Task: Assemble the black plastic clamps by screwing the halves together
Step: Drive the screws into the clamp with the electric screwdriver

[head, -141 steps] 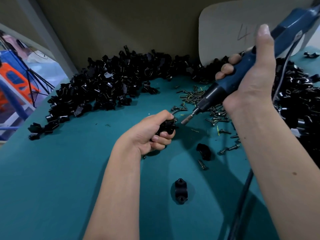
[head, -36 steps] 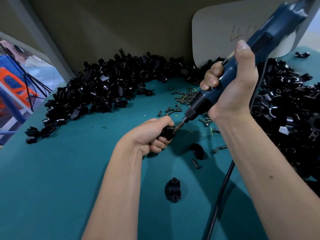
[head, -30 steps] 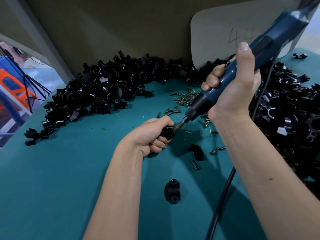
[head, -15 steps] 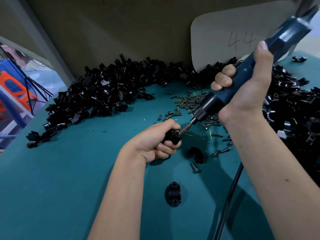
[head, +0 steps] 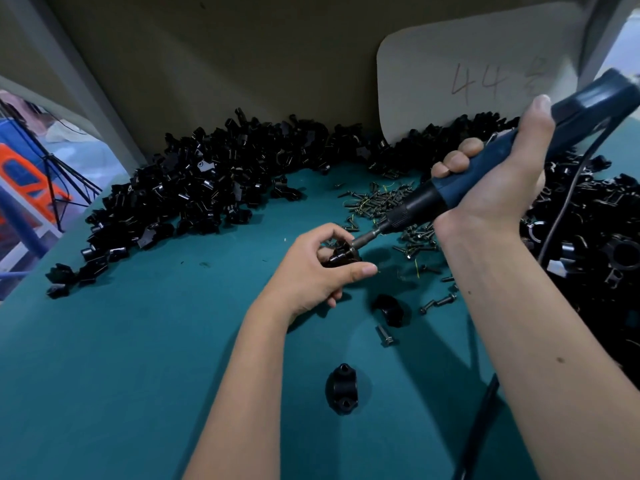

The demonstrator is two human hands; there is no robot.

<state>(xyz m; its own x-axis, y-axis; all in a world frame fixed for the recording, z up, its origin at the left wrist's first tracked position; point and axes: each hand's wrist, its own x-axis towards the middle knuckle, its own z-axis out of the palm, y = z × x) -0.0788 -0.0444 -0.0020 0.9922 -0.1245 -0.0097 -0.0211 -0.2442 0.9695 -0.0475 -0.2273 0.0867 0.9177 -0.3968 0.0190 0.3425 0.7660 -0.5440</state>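
Note:
My left hand (head: 313, 271) pinches a black clamp (head: 341, 257) between thumb and fingers, just above the teal table (head: 138, 341). My right hand (head: 498, 174) grips a blue electric screwdriver (head: 485, 168), angled down to the left. Its bit (head: 363, 237) meets the top of the held clamp. A loose clamp half (head: 389, 308) and one screw (head: 384, 336) lie to the right of my left hand. Another black clamp (head: 341, 388) lies nearer to me on the table.
A large heap of black clamp halves (head: 214, 181) runs along the back wall and continues down the right side (head: 588, 237). A pile of screws (head: 381, 199) lies behind the hands. The screwdriver's cable (head: 478, 424) hangs at the right. A board marked 44 (head: 478, 64) leans at the back.
My left hand has turned and loosened its hold, so the clamp shows between thumb and fingers. The screwdriver bit stays at the clamp, and my right hand has shifted slightly.

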